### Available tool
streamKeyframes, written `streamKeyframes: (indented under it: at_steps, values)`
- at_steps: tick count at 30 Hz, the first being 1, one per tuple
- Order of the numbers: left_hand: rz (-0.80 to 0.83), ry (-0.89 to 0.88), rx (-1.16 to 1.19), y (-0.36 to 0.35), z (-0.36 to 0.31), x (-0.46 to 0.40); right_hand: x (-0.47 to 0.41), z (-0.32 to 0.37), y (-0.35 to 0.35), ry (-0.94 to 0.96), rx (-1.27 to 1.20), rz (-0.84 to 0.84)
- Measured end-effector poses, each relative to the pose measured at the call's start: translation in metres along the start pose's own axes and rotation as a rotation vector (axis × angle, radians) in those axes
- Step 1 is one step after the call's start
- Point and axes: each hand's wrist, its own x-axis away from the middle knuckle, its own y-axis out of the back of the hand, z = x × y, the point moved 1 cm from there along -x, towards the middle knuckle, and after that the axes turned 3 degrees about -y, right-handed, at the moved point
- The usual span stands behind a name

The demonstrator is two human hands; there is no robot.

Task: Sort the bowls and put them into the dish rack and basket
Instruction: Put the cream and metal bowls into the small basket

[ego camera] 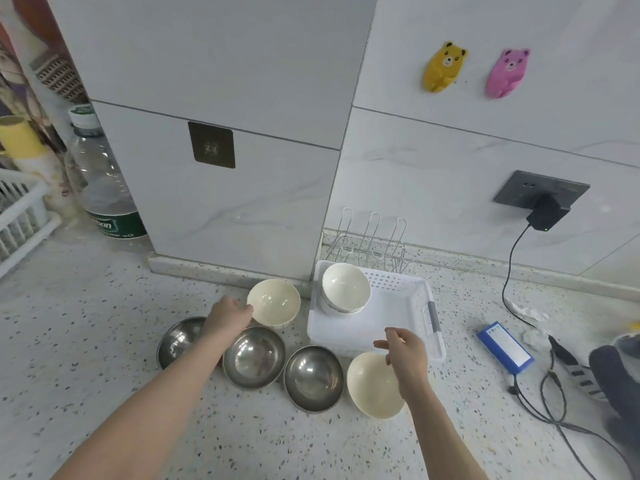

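Three steel bowls sit in a row on the counter: left (176, 339), middle (254, 356), right (313, 377). One cream bowl (275, 303) stands behind them, and my left hand (227, 315) grips its left rim. A second cream bowl (372, 384) lies near the basket's front edge. My right hand (403, 348) hovers over its far rim, fingers relaxed, holding nothing. The white plastic basket (398, 306) holds stacked white bowls (344, 287) in its back left corner. A wire dish rack (370, 239) stands empty behind the basket.
A tiled column stands behind the bowls. A large water bottle (100, 181) and a white crate (19, 216) are at left. A blue battery pack (505, 348), cables and a plugged charger (545, 213) lie to the right.
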Motion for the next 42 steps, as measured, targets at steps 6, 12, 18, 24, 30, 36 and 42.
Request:
streamKeyframes:
  at_steps: [6,12,18,24,30,36,42]
  values:
    - [0.15,0.124,0.152,-0.002,0.001,-0.018,0.027,-0.042,0.021,-0.072,0.053,-0.291]
    - [0.227,0.169,0.173,-0.011,-0.001,-0.03,0.042,-0.075,0.027,-0.201,0.236,-0.236]
    - [0.181,0.157,0.184,-0.013,-0.003,-0.032,0.046,-0.084,0.017,-0.314,0.233,-0.043]
    - [0.138,0.131,0.221,-0.003,-0.003,-0.024,0.049,-0.082,0.014,-0.34,0.165,-0.023]
    - [0.078,0.106,0.323,0.019,-0.005,-0.015,0.058,-0.085,0.011,-0.263,0.209,-0.08]
    - [0.125,0.091,0.421,0.034,-0.01,0.003,0.08,-0.082,0.02,-0.238,0.17,-0.149]
    - [0.248,0.104,0.457,0.037,-0.017,0.024,0.088,-0.059,0.036,-0.211,-0.059,-0.225]
